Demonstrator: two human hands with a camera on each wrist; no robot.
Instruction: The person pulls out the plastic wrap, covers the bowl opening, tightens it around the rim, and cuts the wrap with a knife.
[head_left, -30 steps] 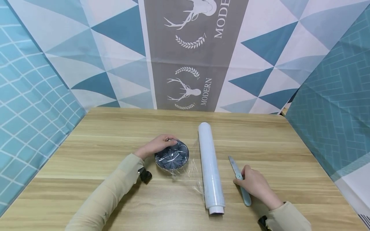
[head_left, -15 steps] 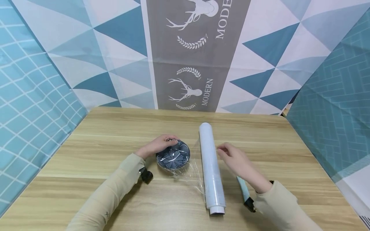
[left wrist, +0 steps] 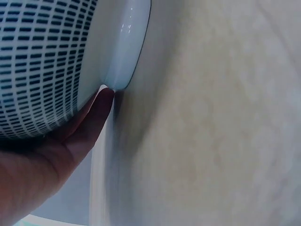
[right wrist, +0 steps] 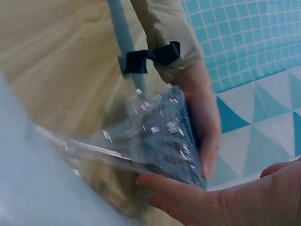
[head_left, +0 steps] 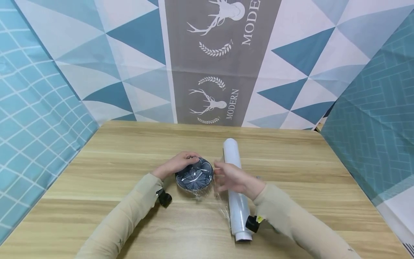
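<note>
A dark patterned bowl (head_left: 195, 175) stands on the table with clear cling film stretched over its top. My left hand (head_left: 176, 164) grips its far left side, thumb on the rim; in the left wrist view, fingers (left wrist: 96, 110) reach under the bowl's dashed outer wall (left wrist: 42, 61). My right hand (head_left: 234, 178) hovers over the cling film roll (head_left: 240, 212), its loosely bent fingers close to the bowl's right edge. A loose sheet of cling film (right wrist: 108, 150) runs from roll to bowl, beside those fingers in the right wrist view. Whether they touch it I cannot tell.
The folding knife lies right of the roll, mostly hidden by my right forearm; only its blade tip (head_left: 258, 177) shows. The wooden table (head_left: 145, 230) ends at a patterned cloth backdrop (head_left: 207, 64), with blue cloth along both sides.
My right hand has left the folding knife and moved left across the roll to the bowl's right side. My left hand keeps its grip on the bowl.
</note>
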